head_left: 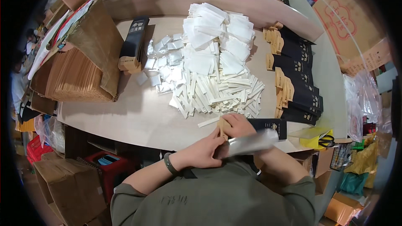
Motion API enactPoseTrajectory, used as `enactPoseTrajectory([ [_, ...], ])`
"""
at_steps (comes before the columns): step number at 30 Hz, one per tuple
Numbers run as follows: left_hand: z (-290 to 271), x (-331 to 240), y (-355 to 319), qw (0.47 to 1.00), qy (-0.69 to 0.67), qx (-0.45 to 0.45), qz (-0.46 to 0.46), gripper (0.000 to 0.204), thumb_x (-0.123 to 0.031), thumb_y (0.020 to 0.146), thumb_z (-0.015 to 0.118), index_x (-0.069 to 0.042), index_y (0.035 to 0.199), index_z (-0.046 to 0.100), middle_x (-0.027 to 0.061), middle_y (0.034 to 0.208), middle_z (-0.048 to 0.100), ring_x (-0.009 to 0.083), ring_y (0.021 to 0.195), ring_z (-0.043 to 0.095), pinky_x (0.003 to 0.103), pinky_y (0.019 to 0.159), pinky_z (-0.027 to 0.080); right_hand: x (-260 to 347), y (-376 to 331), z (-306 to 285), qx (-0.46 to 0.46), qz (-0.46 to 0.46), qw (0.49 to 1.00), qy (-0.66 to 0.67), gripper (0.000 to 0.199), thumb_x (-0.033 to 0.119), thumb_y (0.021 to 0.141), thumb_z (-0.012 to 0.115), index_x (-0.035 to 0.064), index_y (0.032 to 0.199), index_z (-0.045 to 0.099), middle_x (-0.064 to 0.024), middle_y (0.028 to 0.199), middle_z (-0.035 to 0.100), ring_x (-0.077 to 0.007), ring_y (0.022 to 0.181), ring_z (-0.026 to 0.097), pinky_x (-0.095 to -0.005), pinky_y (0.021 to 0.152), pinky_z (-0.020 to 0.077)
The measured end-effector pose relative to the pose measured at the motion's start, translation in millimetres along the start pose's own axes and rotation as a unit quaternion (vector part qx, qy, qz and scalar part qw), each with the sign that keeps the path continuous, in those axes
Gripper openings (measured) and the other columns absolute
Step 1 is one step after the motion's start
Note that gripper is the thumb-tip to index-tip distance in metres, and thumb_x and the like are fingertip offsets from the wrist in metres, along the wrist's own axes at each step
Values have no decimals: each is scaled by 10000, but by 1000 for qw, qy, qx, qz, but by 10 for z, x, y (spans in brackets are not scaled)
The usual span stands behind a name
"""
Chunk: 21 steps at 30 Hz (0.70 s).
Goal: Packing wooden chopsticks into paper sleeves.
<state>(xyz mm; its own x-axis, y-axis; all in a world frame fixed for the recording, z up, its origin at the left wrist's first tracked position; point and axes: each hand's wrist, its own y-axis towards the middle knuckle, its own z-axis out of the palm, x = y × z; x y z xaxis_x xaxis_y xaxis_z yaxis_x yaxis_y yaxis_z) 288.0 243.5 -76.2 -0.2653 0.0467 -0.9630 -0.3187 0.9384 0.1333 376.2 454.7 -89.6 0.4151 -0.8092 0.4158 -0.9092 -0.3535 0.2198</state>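
Observation:
My left hand [205,150], with a dark bracelet at the wrist, is closed around the end of a shiny, see-through plastic pouch [248,144]. The pouch slants to the right in front of my right forearm, its far end blurred. My right hand [239,125] lies just beyond, its fingers closed on a brown paper tab [223,128], which my left fingertips also come near. From behind the right hand sticks out a black printed paper sleeve [274,129]; whether the tab belongs to it is hidden.
Flat white packets [205,25], narrow white strips [226,92] and small clear sachets [165,65] are heaped mid-table. Black sleeves with brown ends [299,75] line the right; more [135,44] lie left. A carton [94,46] holds brown sheets. Black scissors [326,141] sit at the right edge.

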Motion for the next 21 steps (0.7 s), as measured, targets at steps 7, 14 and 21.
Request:
enactPoseTrajectory([
  [7, -422, 157, -496, 908, 314, -191, -201, 482, -162, 699, 757, -45, 1122, 559, 158, 955, 621, 365, 867, 624, 429, 737, 516, 280, 164, 29, -70, 229, 971, -19, 371, 396, 860, 691, 49, 758, 605, -131, 759, 642, -337, 703, 629, -449, 594, 483],
  [14, -557, 84, -653, 908, 352, -91, -208, 703, -197, 702, 818, -92, 1325, 511, 124, 980, 600, 335, 883, 628, 395, 753, 522, 238, 311, 170, 15, 350, 936, 24, 211, 237, 854, 614, 42, 775, 625, -171, 694, 638, -379, 675, 638, -467, 617, 494],
  [21, -719, 48, -441, 914, 373, 44, -157, 849, -402, 698, 833, -47, 1380, 472, 150, 1024, 602, 357, 923, 616, 417, 796, 508, 472, 604, 392, -14, 254, 963, 90, 198, 253, 830, 629, 72, 748, 632, -155, 670, 640, -365, 635, 642, -455, 604, 514],
])
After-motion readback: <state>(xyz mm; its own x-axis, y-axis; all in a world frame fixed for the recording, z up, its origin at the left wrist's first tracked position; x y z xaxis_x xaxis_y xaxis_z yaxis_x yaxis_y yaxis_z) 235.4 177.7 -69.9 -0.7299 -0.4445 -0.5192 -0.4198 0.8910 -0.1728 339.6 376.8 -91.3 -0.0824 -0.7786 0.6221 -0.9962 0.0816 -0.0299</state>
